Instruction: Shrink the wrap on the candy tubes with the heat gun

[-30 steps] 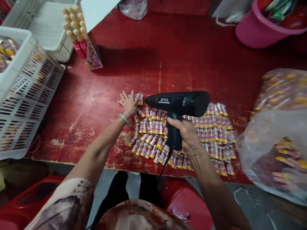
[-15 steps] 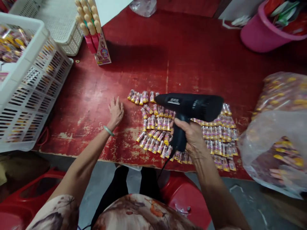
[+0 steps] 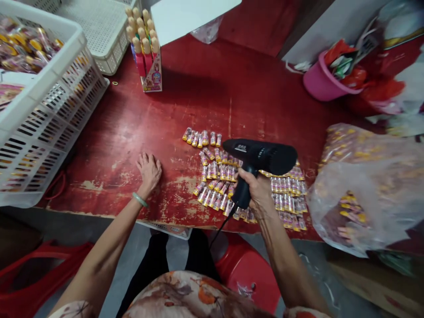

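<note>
My right hand (image 3: 256, 187) grips the handle of a black heat gun (image 3: 261, 154), its nozzle pointing left. It hovers above rows of small clear-wrapped tubes (image 3: 212, 170) with yellow ends and pink labels, hiding some of them. A cord hangs from the handle toward the table's front edge. My left hand (image 3: 149, 171), with a pale green bangle (image 3: 139, 199) at the wrist, lies flat on the red table (image 3: 185, 101), fingers spread. It holds nothing and is left of the tubes, apart from them.
A white plastic crate (image 3: 49, 110) full of similar tubes stands at the left, a shallow white basket (image 3: 114, 59) behind it. A display box (image 3: 153, 79) of stick-like items stands at the back. On the right are a pink bucket (image 3: 321, 81) and a plastic bag (image 3: 380, 176) of tubes.
My left hand has slid slightly left and nearer to me on the table. The heat gun stays in my right hand over the tubes. The camera view has turned somewhat.
</note>
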The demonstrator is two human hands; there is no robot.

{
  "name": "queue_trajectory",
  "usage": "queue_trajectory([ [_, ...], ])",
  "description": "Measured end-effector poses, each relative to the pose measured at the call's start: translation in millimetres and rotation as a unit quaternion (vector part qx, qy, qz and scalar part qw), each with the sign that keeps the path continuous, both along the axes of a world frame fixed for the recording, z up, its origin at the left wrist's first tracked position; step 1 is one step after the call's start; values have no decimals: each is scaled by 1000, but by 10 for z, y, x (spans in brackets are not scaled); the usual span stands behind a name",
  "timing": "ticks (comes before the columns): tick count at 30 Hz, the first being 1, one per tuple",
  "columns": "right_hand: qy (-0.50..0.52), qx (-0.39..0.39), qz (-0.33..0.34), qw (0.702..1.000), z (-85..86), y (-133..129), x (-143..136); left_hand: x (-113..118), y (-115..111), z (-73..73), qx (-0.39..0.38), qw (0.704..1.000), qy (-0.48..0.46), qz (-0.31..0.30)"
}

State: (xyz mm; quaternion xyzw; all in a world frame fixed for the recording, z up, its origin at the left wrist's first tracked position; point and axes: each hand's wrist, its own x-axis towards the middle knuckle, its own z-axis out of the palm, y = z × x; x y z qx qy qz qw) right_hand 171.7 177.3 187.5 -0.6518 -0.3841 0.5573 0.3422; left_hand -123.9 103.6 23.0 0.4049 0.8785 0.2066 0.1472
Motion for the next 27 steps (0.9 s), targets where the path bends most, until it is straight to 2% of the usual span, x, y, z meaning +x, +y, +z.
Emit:
queue_trajectory([
  [2,7,12,-13,1000,-6,36,47,48,118,2,31,999,-13,-11],
  [4,35,-3,30,999,-39,50,54,131,332,17,71,996,-24,-38],
  [6,63,-24,86,994,-89,77,30,234,636,51,105,991,-32,-72],
  [8,82,-37,115,989,-131,149,9,344,986,98,122,986,-32,-109],
  [11,79,-26,92,992,-135,317,53,501,1458,161,112,981,-21,-156],
  [14,70,-31,88,993,-82,441,188,636,1737,172,67,984,-9,-166],
  [17,72,-29,115,990,-37,478,323,742,1808,121,32,987,-11,-157],
  [21,72,-25,118,990,-60,503,377,783,1726,7,47,991,16,-128],
  [25,65,-24,76,995,-122,523,270,653,1631,-107,82,993,33,-82],
  [27,78,-41,87,992,-142,509,190,550,1599,-172,94,992,25,-79],
])
